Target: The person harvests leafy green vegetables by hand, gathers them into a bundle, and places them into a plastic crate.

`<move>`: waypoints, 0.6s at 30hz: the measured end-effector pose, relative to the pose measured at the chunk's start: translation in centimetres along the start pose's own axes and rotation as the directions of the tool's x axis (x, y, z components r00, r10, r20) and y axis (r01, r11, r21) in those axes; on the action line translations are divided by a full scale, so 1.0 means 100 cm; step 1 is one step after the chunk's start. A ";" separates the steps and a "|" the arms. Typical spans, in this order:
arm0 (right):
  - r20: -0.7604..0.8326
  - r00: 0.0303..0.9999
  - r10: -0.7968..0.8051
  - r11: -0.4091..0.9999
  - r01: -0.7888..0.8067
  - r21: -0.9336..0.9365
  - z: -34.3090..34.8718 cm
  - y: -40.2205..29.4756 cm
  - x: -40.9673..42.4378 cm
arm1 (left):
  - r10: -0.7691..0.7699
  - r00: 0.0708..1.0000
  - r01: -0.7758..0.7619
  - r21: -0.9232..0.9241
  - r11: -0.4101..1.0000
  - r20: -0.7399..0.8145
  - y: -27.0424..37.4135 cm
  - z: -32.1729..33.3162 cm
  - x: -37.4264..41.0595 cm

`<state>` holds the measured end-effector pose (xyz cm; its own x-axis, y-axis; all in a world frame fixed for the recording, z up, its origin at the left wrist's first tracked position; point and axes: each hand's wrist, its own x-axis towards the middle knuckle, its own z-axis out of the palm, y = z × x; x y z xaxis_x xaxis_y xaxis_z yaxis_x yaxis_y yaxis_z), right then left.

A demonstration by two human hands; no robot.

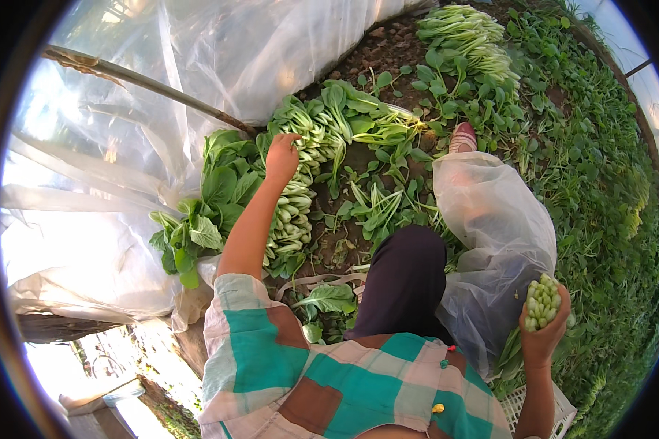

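Observation:
My left hand (283,157) reaches to the top of a long row of leafy greens (291,219), whose pale stem ends face right; whether its fingers grip a plant cannot be told. At the lower right my right hand (546,324) is closed around a bunch of greens (542,303), stem ends up, leaves hanging below. Clear plastic sheeting (491,203) covers one leg beside that bunch. Loose greens (381,208) lie on the soil between the row and the leg.
A white plastic crate (563,409) stands under my right forearm. Translucent greenhouse film (126,153) with a pole (143,85) rises on the left. Another pile of greens (469,44) lies at the top. Growing plants (593,164) cover the right side.

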<state>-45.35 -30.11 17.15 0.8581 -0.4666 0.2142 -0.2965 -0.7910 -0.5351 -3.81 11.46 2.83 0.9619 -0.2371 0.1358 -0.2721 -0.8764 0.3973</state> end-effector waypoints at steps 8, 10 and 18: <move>-0.013 1.000 -0.010 1.000 0.010 0.010 0.005 -0.007 0.015 | 0.356 0.890 -0.449 0.403 0.797 0.287 -0.042 0.043 0.084; -0.030 0.999 -0.012 1.000 0.013 0.015 0.007 -0.008 0.017 | 0.288 0.852 -0.425 0.258 0.868 0.436 -0.044 0.040 0.099; -0.030 0.998 -0.061 0.998 0.061 -0.021 0.010 -0.013 0.024 | -0.001 0.995 -0.042 -0.421 0.906 -0.101 -0.021 -0.056 0.109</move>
<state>-42.51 -29.77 17.50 0.8618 -0.4289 0.2707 -0.2527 -0.8258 -0.5041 7.07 13.08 8.52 0.9547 -0.1932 0.2261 -0.2974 -0.6078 0.7363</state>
